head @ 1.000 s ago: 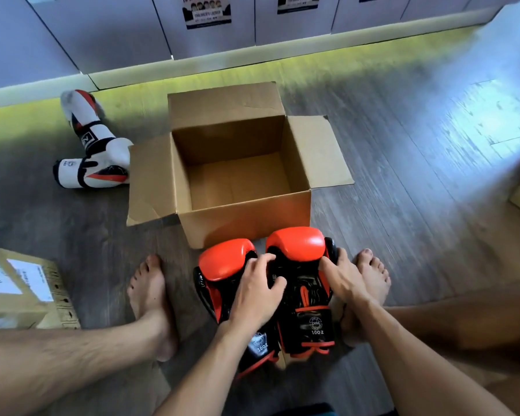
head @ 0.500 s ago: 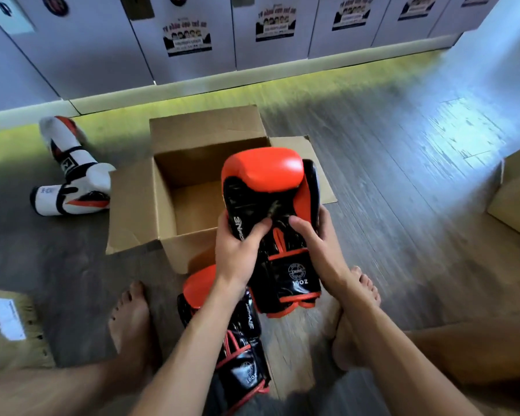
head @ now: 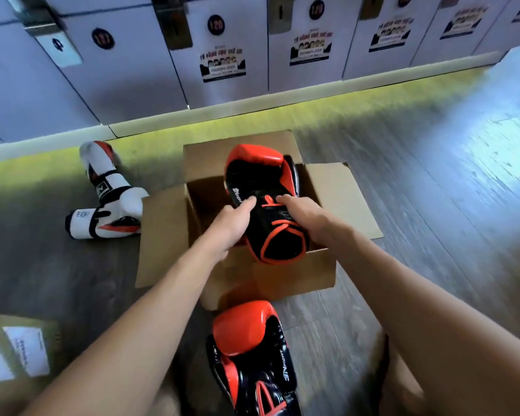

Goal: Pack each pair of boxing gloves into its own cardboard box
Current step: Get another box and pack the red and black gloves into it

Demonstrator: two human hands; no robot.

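An open cardboard box (head: 294, 277) stands on the floor in front of me with its flaps spread. Both hands hold one orange-and-black boxing glove (head: 261, 181) over the box opening, padded end pointing away, cuff over the near wall. My left hand (head: 233, 225) grips its left side and my right hand (head: 308, 216) its right side. The second orange-and-black glove (head: 249, 355) lies on the floor just in front of the box. A white pair of gloves (head: 108, 202) lies left of the box.
A row of grey lockers (head: 222, 55) runs along the back with a pale plinth below. A labelled cardboard box (head: 18, 352) sits at the lower left. Grey wood flooring spreads to the right.
Both hands lifted one orange glove from the floor pair and carried it forward over the open box, lowering it toward the opening. The other orange glove stayed on the floor.
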